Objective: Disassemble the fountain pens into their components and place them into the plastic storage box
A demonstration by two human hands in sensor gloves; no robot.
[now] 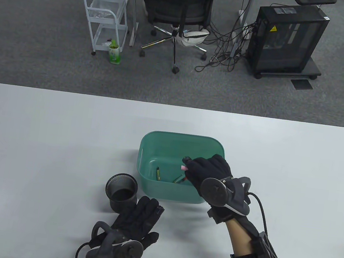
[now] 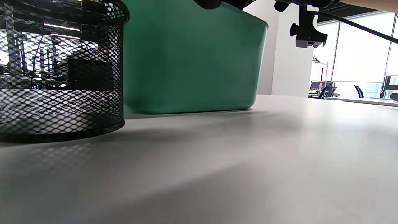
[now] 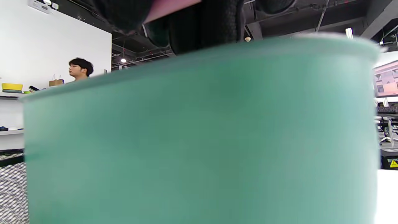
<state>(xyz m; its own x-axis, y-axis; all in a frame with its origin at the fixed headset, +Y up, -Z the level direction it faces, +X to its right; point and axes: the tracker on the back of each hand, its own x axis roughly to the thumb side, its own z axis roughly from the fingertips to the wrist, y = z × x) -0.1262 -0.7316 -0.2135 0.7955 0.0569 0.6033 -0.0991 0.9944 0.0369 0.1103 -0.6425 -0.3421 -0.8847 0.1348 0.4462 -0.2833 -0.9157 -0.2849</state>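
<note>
Grey carpet ran behind a pale worktop [image 1: 31, 136], with a white wire trolley [image 1: 103, 15], a black office chair [image 1: 178, 6] and a dark computer tower [image 1: 286, 39] standing across the floor from left to right. On the worktop, nearest the left, stood a black mesh pen cup [image 1: 121, 192], round and see-through in the left wrist view, just beside the green box. The left hand [image 1: 137, 222] lay flat on the worktop right below the cup, its fingers straight and holding nothing. Next came the plastic storage box [image 1: 157, 143], a teal-green tub with rounded corners and smooth, slightly flared walls, open at the top. Inside it lay a dark pen part with a yellow-green band [image 1: 158, 173] toward the left of the floor and another slim piece [image 1: 179, 179] lying aslant toward the middle. The right hand [image 1: 207, 171] reached over the box's right near corner, its fingers curled round a pink pen piece [image 1: 183, 168] held above the box's interior. Only a short pale pink end of it showed past the glove, so its full shape could not be told.
</note>
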